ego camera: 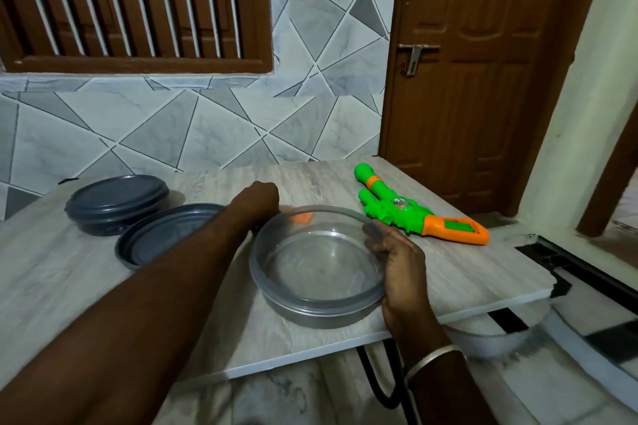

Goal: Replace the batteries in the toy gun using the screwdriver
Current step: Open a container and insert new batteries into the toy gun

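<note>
A green and orange toy gun (414, 209) lies on the grey wood-grain table (86, 272) at the far right, barrel pointing away from me. In front of me stands a clear round container (317, 286) with a grey base. My right hand (393, 252) holds its right rim, fingers curled over the edge. My left hand (259, 198) reaches past the container's far rim with its fingers bent down out of sight. A small orange piece (303, 217) shows through the clear rim right beside that hand. I see no screwdriver or batteries.
A closed dark grey round container (114, 203) sits at the back left, with a loose dark lid (162, 238) leaning beside it. The table's right edge (538, 290) is near the gun. A tiled wall and a brown door (476, 79) stand behind.
</note>
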Demonstrator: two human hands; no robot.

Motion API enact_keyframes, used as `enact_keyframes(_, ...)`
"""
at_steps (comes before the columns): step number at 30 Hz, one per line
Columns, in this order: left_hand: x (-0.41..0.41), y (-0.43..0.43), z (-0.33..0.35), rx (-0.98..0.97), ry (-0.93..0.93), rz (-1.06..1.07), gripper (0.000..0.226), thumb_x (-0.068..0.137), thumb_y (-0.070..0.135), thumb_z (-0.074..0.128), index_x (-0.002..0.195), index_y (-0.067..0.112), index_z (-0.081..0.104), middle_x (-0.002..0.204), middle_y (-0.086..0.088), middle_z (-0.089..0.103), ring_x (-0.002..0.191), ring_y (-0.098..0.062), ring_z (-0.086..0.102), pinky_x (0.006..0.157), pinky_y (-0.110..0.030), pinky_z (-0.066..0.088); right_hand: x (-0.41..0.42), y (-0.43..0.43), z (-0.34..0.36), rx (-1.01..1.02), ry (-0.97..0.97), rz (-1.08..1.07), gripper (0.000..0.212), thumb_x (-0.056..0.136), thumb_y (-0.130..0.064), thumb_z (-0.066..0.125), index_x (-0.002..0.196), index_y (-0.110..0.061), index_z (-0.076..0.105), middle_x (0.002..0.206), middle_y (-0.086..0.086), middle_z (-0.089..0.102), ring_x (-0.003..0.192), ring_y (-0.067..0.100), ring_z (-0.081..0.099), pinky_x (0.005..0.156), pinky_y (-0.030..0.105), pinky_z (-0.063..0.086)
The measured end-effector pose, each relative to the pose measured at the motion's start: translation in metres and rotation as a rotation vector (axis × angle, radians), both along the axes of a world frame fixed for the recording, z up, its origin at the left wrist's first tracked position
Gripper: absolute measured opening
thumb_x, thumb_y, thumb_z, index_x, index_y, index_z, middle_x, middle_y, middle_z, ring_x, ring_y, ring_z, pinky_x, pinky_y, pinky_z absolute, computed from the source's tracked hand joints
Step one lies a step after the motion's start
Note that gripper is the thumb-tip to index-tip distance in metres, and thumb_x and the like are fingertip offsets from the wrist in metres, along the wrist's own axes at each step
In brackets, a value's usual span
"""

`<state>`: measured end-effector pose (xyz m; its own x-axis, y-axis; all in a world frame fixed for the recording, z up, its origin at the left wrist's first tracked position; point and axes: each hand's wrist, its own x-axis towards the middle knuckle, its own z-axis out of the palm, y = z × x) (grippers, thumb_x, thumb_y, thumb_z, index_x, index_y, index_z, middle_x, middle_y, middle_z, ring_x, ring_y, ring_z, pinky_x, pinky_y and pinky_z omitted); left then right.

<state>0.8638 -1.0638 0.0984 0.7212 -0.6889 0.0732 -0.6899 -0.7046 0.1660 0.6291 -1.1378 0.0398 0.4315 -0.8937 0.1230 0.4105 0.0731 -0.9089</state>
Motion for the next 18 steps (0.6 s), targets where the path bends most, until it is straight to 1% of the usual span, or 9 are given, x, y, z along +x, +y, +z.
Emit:
enact_keyframes(1, 0.0006, -0.0004, -0.0004, 0.000, -0.001, 0.007, 0.025, 0.087, 0.019, 0.066, 0.106, 0.003, 0.068, 0.113, -0.022, 0.067, 0.099, -0.038, 0.068, 0.083, -0.038, 0.056, 0.0002, 0.0005, -0.0002, 0.000, -0.005, 0.000, 0.045, 0.082, 0.007, 0.047, 0.120, -0.003, 0.068, 0.114, 0.008, 0.072, 0.106, 0.018, 0.067, 0.086, 0.025, 0.052)
enact_keyframes(4, 0.0003, -0.0015, 0.0004, -0.010, 0.013, 0.028, 0.027, 0.087, 0.019, 0.067, 0.109, 0.003, 0.066, 0.114, -0.020, 0.065, 0.099, -0.037, 0.067, 0.079, -0.036, 0.055, 0.0012, 0.0016, -0.0002, 0.007, -0.022, -0.003, 0.043, 0.083, 0.008, 0.047, 0.120, -0.002, 0.068, 0.114, 0.008, 0.072, 0.108, 0.019, 0.066, 0.091, 0.029, 0.052)
enact_keyframes(7, -0.0015, -0.0042, 0.0002, -0.025, 0.028, 0.021, 0.020, 0.089, 0.016, 0.065, 0.104, 0.002, 0.064, 0.113, -0.021, 0.065, 0.098, -0.037, 0.067, 0.074, -0.034, 0.052, 0.0007, 0.0029, 0.0010, 0.006, -0.009, -0.006, 0.046, 0.083, 0.008, 0.046, 0.122, -0.003, 0.067, 0.114, 0.006, 0.072, 0.107, 0.017, 0.067, 0.089, 0.027, 0.053)
enact_keyframes(9, -0.0026, -0.0053, -0.0009, -0.029, 0.020, 0.016, 0.018, 0.091, 0.014, 0.062, 0.104, 0.002, 0.064, 0.115, -0.022, 0.064, 0.100, -0.038, 0.066, 0.075, -0.035, 0.051, -0.0003, 0.0033, 0.0012, 0.009, -0.008, -0.008, 0.048, 0.082, 0.009, 0.044, 0.122, -0.004, 0.067, 0.115, 0.005, 0.072, 0.108, 0.017, 0.066, 0.090, 0.028, 0.053)
enact_keyframes(12, -0.0008, -0.0054, -0.0037, -0.042, 0.001, 0.007, 0.020, 0.093, 0.010, 0.059, 0.110, 0.001, 0.066, 0.116, -0.023, 0.064, 0.102, -0.039, 0.066, 0.081, -0.038, 0.052, -0.0003, 0.0039, 0.0016, 0.016, -0.001, -0.006, 0.047, 0.082, 0.008, 0.046, 0.121, -0.005, 0.068, 0.116, 0.005, 0.072, 0.110, 0.018, 0.065, 0.097, 0.033, 0.052)
enact_keyframes(15, 0.0010, -0.0026, -0.0058, -0.072, -0.015, -0.011, 0.020, 0.092, 0.005, 0.057, 0.105, 0.000, 0.070, 0.110, -0.023, 0.067, 0.096, -0.038, 0.067, 0.077, -0.036, 0.053, 0.0009, 0.0039, 0.0006, 0.024, 0.003, -0.015, 0.045, 0.081, 0.005, 0.050, 0.120, -0.006, 0.069, 0.118, 0.004, 0.071, 0.113, 0.019, 0.064, 0.103, 0.039, 0.050)
enact_keyframes(18, 0.0033, 0.0019, -0.0075, -0.102, -0.031, -0.032, 0.017, 0.089, 0.007, 0.062, 0.100, 0.002, 0.075, 0.103, -0.020, 0.071, 0.091, -0.035, 0.069, 0.075, -0.034, 0.056, -0.0003, 0.0049, 0.0018, 0.034, -0.006, -0.012, 0.044, 0.082, 0.005, 0.050, 0.120, -0.006, 0.069, 0.117, 0.005, 0.072, 0.110, 0.019, 0.065, 0.100, 0.036, 0.051)
